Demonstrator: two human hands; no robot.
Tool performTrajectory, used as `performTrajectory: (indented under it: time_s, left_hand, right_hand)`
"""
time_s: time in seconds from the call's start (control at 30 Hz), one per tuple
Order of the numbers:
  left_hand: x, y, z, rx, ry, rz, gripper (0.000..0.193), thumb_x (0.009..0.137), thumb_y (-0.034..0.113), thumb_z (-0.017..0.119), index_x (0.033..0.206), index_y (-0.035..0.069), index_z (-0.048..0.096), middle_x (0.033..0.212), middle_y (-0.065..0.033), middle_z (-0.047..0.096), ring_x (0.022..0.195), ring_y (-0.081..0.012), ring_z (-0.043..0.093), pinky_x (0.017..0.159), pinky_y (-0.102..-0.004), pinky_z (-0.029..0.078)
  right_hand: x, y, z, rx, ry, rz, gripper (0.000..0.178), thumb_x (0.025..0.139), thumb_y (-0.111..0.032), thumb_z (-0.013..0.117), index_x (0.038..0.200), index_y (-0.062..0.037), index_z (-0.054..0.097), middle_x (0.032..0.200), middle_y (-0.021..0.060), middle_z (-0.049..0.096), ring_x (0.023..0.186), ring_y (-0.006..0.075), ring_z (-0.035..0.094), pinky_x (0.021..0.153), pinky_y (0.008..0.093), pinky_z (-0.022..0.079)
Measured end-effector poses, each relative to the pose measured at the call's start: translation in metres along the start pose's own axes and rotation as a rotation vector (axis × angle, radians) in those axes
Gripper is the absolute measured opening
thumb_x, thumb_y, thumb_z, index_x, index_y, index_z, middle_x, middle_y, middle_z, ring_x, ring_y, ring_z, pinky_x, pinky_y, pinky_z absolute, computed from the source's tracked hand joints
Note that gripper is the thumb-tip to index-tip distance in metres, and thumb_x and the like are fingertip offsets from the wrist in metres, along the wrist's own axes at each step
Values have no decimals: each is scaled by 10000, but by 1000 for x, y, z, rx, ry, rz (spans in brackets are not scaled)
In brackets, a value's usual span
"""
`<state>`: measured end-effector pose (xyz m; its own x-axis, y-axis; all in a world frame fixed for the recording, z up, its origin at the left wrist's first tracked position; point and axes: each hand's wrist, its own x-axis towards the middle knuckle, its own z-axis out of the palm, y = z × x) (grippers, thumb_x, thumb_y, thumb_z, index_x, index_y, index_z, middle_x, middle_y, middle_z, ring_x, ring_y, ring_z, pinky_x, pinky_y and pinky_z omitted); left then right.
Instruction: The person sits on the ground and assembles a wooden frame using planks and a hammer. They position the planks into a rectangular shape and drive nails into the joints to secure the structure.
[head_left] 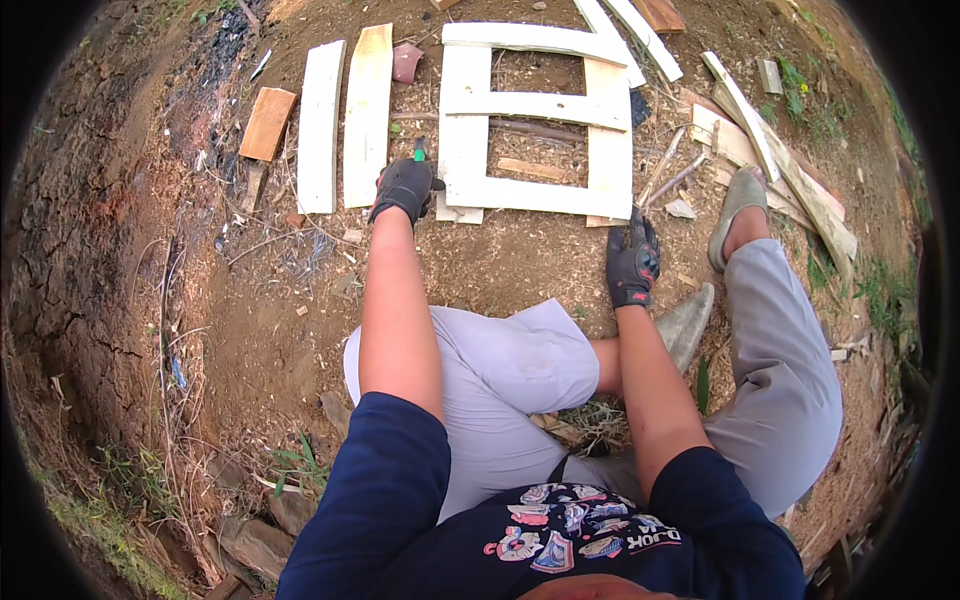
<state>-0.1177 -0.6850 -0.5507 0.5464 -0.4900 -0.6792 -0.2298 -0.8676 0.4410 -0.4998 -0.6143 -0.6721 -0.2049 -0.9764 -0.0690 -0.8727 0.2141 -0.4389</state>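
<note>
A ladder-like frame of pale planks [463,145] lies flat on the ground, with two uprights and three crosspieces. Beside its lower left corner, my left hand [403,188], in a black glove, is closed around a small green-and-dark tool [419,150]. The grip covers most of that tool, so its kind is unclear. My right hand [633,262], gloved in black with red marks, rests by the frame's lower right corner. Its fingers stretch toward the wood, and no held thing shows in them.
Two loose pale planks [320,130] and a short brown board [267,124] lie left of the frame. More wood strips [740,115] are piled at right, near my shoe [738,212]. Sticks [675,180] and wood chips litter the dirt.
</note>
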Motion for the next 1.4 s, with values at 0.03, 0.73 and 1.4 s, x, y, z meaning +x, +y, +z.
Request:
performTrajectory:
  time_s: [0.03, 0.73, 1.4]
  left_hand:
    - [-2, 3, 1, 17, 4, -3, 337, 1022, 266, 555, 1028, 45, 810, 817, -81, 768, 569, -179, 637, 541, -365, 521]
    - [3, 0, 4, 26, 22, 28, 356, 1032, 293, 568, 1008, 57, 832, 845, -72, 803, 589, -180, 668, 551, -377, 541]
    - [4, 3, 3, 77, 9, -25, 225, 1052, 249, 598, 1092, 87, 750, 896, -34, 814, 570, -118, 558, 525, -346, 526]
  right_hand:
    - [0, 1, 1, -10, 13, 0, 579, 989, -376, 673, 1526, -168, 608, 1458, 251, 635, 1345, 436, 597, 1153, 534, 467]
    - [2, -3, -1, -22, -39, 9, 583, 1014, -390, 655, 1538, -148, 575, 1489, 211, 624, 1362, 421, 585, 1169, 536, 445]
    - [1, -6, -4, 12, 0, -5, 560, 992, -349, 688, 1505, -139, 611, 1451, 226, 646, 1323, 422, 615, 1141, 530, 478]
